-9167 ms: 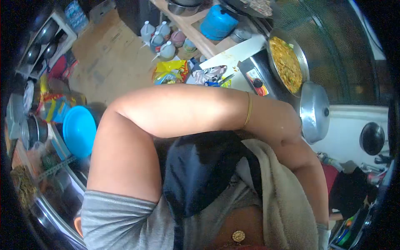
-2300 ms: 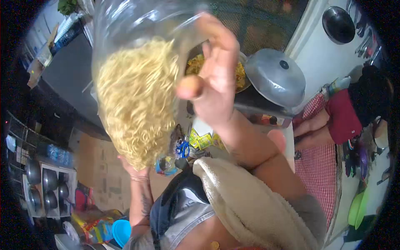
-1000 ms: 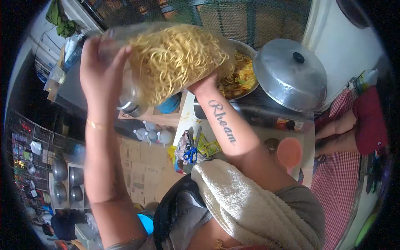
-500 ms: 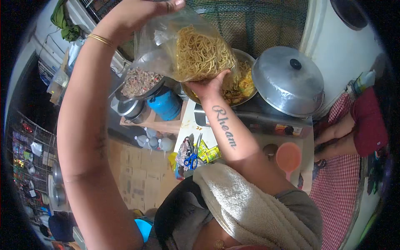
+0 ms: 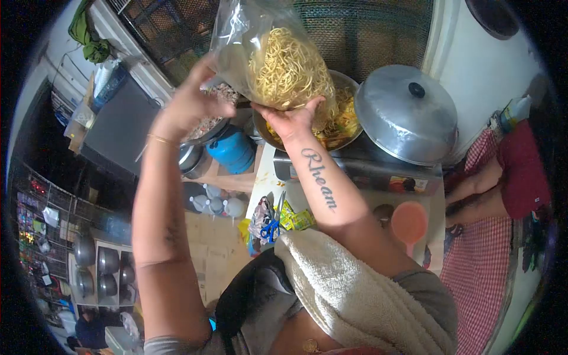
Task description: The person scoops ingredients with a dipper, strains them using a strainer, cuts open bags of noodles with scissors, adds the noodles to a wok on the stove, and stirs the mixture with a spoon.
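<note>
A clear plastic bag (image 5: 290, 68) of yellow noodles is tilted over a wide pan (image 5: 350, 81) with noodles and vegetables in it. My right hand (image 5: 294, 123) supports the bag from beneath, its palm under the noodles and thumb up on the near side. Left of the bag, my left hand (image 5: 192, 105) is slightly blurred, with its fingers apart and nothing in it. Whether its fingertips touch the plastic I cannot tell. Behind that hand, chopped meat (image 5: 223, 92) sits in a second pan, partly hidden.
A domed metal lid (image 5: 405, 115) stands right of the pan. Below are blue scissors (image 5: 271, 229), yellow packets (image 5: 296, 218) and an orange dipper (image 5: 409, 222). A blue tank (image 5: 232, 149) stands under the meat pan. Another person's maroon clothing (image 5: 523, 171) shows at right.
My left hand has come off the top of the bag and moved down to its left side. The bag's top stands higher now, while my right hand stays beneath it.
</note>
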Demonstrator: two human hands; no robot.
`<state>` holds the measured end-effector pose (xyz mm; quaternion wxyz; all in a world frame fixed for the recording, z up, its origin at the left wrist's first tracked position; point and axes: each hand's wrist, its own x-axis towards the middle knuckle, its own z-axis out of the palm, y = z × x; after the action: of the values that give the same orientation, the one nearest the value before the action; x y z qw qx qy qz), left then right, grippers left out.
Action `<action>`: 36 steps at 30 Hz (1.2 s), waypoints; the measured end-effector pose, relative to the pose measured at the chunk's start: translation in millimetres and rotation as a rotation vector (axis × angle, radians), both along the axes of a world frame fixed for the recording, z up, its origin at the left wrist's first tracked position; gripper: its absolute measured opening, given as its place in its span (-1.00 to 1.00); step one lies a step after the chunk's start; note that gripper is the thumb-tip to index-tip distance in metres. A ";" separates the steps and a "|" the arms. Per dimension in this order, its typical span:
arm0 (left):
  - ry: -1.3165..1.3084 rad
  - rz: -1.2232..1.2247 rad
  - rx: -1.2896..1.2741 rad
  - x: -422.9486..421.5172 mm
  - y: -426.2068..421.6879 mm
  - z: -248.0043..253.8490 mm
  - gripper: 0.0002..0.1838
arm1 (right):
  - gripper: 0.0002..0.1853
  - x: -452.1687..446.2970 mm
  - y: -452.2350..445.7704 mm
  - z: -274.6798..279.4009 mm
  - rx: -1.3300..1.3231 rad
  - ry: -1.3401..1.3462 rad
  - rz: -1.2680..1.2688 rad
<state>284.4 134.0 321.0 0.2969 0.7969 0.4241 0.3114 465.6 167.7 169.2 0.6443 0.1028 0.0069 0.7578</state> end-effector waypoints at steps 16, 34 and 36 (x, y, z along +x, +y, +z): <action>-0.569 0.079 0.012 122.1 100.9 -59.6 -0.77 | -0.09 99.0 -7.2 -0.4 -0.063 -1.617 -1.147; 0.213 -0.001 0.584 114.7 206.5 -154.2 -0.30 | -0.30 109.4 46.5 40.1 0.352 -2.353 -1.284; 0.347 0.077 0.547 120.6 226.7 -183.6 -0.40 | -0.33 99.8 49.1 42.4 0.271 -2.642 -1.102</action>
<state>405.1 360.7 137.4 -0.0167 0.8716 0.3988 0.2844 565.4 216.8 211.6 0.3699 -0.6136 -0.6958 -0.0500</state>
